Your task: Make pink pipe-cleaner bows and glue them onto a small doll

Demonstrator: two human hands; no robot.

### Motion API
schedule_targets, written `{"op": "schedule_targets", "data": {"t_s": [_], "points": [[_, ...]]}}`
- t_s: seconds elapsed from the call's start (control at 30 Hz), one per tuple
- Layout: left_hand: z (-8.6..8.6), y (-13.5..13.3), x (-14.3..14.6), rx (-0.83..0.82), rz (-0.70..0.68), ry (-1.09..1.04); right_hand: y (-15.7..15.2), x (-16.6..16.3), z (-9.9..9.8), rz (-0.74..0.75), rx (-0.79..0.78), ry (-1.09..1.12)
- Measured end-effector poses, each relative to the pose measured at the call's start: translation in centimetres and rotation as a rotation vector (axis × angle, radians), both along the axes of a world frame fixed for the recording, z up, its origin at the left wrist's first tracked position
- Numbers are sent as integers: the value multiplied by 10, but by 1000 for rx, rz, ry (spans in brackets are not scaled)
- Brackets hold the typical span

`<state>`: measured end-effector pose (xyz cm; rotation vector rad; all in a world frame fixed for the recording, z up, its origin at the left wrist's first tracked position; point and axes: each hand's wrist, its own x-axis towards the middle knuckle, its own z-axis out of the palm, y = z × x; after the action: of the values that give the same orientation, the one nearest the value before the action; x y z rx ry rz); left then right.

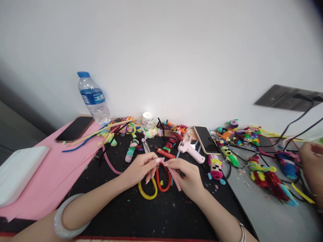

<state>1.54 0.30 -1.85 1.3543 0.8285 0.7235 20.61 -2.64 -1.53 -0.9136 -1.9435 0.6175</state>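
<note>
Left hand (141, 168) and right hand (188, 175) both pinched the pink pipe cleaner (174, 175), fingertips nearly meeting, mid-tabletop, just above the scissors (146, 193) on the black mat (141, 215). Behind: glue gun (191, 152), phone (205, 139) beside it. Far left by the wall: water bottle (93, 99).

Phone (205, 139) lay right of the glue gun (190, 150), water bottle (94, 99) far left (second phone (75, 128) farther left), left hand (141, 168) and right hand (188, 175) before it on a pipe cleaner (174, 177).

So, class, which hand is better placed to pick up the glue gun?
Probably the right hand: the glue gun lies just beyond it, farther from the left hand; both pinch a pipe cleaner.
</note>
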Motion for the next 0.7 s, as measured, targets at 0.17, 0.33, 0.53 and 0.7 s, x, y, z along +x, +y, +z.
{"op": "schedule_targets", "data": {"t_s": [0.17, 0.33, 0.53, 0.7], "points": [[-2, 2, 0, -10, 56, -25, 6, 2, 2, -169, 0, -104], [1, 3, -1, -26, 83, -43, 24, 23, -5, -617, 140, -314], [4, 4, -2, -60, 46, -60, 41, 49, -19, -781, -89, -596], [4, 4, -4, -66, -17, -108, 48, 56, -21, -778, -93, -496]]}}
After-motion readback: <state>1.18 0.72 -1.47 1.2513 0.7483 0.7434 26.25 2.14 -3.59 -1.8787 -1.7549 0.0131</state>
